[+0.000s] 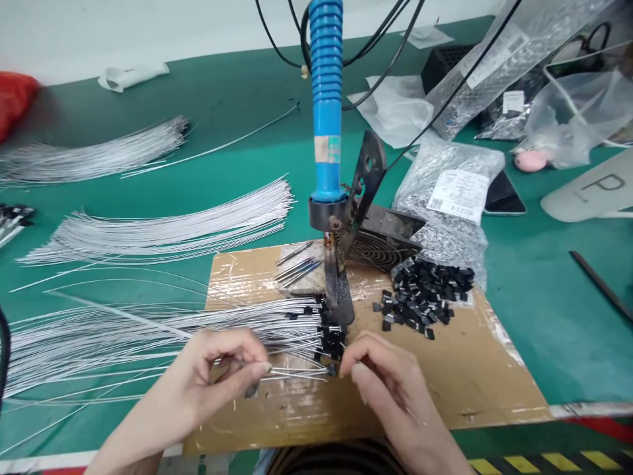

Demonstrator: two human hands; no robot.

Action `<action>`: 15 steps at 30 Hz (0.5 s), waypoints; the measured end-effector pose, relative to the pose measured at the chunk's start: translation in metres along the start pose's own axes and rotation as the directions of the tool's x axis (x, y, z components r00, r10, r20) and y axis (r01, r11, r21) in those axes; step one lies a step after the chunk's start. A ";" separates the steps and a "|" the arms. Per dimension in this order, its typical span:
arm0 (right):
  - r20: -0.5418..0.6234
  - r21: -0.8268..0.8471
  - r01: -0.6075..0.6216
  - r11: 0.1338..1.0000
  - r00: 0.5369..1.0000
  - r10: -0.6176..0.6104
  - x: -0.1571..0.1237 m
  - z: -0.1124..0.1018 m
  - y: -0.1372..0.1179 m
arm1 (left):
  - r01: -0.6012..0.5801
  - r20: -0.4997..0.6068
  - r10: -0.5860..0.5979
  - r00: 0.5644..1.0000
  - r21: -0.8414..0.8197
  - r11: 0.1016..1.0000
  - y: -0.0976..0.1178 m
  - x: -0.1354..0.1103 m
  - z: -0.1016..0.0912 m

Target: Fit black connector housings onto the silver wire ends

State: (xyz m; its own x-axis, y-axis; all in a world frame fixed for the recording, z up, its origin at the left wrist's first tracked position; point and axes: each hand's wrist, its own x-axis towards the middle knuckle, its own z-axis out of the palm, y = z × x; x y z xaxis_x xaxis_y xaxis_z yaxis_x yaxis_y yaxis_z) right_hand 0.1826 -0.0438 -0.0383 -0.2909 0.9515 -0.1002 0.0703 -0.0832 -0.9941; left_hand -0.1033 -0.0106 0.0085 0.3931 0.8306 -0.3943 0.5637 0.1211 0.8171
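My left hand [222,373] is closed in a pinch on a thin bundle of silvery wires [291,373] that point to the right. My right hand [380,376] is closed just right of the wire tips, fingertips pinched on a small black piece [332,370] at their ends. Both hands rest over a taped cardboard sheet [475,382]. Just beyond them lies a fan of wires with black end pieces [277,323]. A blue-handled soldering iron [327,99] stands upright in a metal stand [368,224], its tip down at the cardboard.
A pile of small black parts [425,293] lies right of the iron. Further wire bundles [163,227] spread over the green table [558,310] at left. Bags of parts [450,198], a phone [502,194], plastic wrappers and black cables lie at the back right.
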 end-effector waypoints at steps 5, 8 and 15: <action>0.095 -0.015 0.014 1.000 0.995 -0.012 0.006 0.008 -0.006 | -0.009 -0.023 0.010 1.000 0.036 0.999 0.004 0.002 0.007; 0.068 -0.060 0.062 0.996 0.996 -0.058 0.007 0.010 -0.007 | -0.004 -0.015 0.005 1.000 0.042 0.999 0.007 0.001 0.007; 0.076 -0.203 0.209 0.957 0.977 -0.197 0.009 0.013 0.000 | 0.038 -0.080 -0.031 0.996 0.090 0.995 0.019 0.003 0.033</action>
State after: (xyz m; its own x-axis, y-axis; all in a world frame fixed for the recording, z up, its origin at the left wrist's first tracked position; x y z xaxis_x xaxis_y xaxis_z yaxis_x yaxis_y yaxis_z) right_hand 0.1679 -0.0388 -0.0399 -0.3709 0.9238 0.0948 0.2001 0.1792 -0.9632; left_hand -0.0673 -0.0235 0.0088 0.3162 0.8671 -0.3850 0.6417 0.1034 0.7600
